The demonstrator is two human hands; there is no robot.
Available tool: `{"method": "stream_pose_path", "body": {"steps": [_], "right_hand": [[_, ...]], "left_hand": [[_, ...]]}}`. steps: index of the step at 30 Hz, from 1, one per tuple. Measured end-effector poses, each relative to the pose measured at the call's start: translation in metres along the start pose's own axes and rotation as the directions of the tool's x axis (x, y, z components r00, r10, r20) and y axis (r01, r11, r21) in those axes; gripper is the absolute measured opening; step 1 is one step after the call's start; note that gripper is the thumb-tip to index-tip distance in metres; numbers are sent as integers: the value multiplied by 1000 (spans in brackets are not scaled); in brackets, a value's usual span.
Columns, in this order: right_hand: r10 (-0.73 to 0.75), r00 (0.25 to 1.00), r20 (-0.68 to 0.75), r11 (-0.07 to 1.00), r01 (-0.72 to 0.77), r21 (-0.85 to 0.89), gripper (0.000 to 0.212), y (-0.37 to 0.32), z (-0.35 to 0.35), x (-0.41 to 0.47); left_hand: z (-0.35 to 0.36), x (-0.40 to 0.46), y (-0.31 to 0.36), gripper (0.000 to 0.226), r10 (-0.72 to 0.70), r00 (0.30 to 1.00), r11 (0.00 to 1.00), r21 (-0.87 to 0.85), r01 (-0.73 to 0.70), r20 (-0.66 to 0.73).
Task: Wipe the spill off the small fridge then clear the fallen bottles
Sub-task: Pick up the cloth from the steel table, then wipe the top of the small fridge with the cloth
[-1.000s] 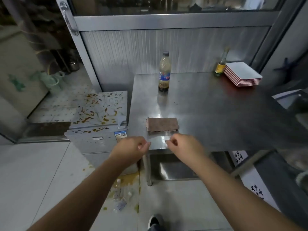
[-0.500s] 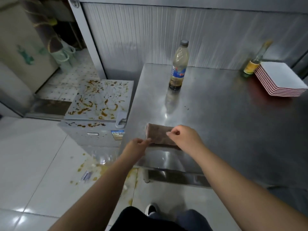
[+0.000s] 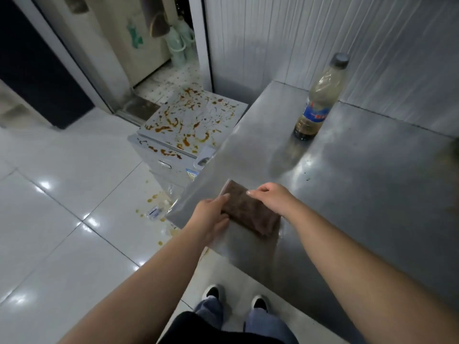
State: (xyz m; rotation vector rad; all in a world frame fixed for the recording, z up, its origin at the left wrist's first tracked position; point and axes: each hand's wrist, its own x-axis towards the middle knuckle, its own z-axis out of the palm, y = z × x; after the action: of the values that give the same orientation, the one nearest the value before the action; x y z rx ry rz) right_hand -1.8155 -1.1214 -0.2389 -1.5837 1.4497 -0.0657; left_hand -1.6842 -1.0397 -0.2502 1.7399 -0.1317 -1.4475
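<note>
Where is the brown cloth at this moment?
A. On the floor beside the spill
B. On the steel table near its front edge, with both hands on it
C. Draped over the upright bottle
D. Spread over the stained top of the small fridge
B: the cloth lies on the steel table, with the left hand and right hand on it.

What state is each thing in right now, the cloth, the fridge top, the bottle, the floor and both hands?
brown cloth: folded, lying on the steel table, held at both ends.
small fridge: lid closed, top splattered with brown spill, unwiped.
plastic bottle: upright, capped, partly full.
floor: brown drips beside the fridge.
left hand: gripping the cloth.
right hand: gripping the cloth.
</note>
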Motion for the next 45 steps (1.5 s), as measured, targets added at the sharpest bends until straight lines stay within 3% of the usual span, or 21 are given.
{"method": "stream_pose_path", "body": {"steps": [3, 10, 17, 21, 25, 29, 33, 39, 45], "right_hand": [[17, 995, 101, 992, -29, 124, 46, 5, 3, 10], [72, 949, 308, 906, -191, 377, 25, 6, 16, 12], [-62, 896, 440, 861, -175, 477, 23, -41, 38, -5], [-135, 859, 494, 874, -132, 468, 31, -85, 72, -23], [-197, 856, 478, 917, -12, 398, 29, -129, 129, -48], [-360, 873, 328, 924, 286, 254, 44, -171, 200, -88], [-591, 773, 231, 805, 580, 121, 50, -203, 273, -129], [-690, 682, 240, 672, 728, -136, 64, -235, 363, -167], [-716, 632, 296, 521, 766, -377, 68, -277, 413, -154]], "left_hand": [[13, -4, -2, 10, 9, 997, 987, -162, -22, -80], [15, -18, -3, 19, 15, 993, 968, -247, -44, -119], [-41, -40, -5, 19, 70, 998, 922, -381, -63, 4], [-90, -54, -11, 33, 110, 991, 937, -324, -127, -71], [-156, -70, -19, 47, 252, 945, 884, -347, -312, -208], [-228, -93, -31, 27, 307, 900, 826, -383, -413, -308], [-305, -117, -44, 28, 317, 888, 810, -392, -437, -334], [-401, -139, -51, 40, 293, 905, 774, -480, -413, -307], [-458, -123, -42, 52, 276, 928, 722, -584, -372, -250]]}}
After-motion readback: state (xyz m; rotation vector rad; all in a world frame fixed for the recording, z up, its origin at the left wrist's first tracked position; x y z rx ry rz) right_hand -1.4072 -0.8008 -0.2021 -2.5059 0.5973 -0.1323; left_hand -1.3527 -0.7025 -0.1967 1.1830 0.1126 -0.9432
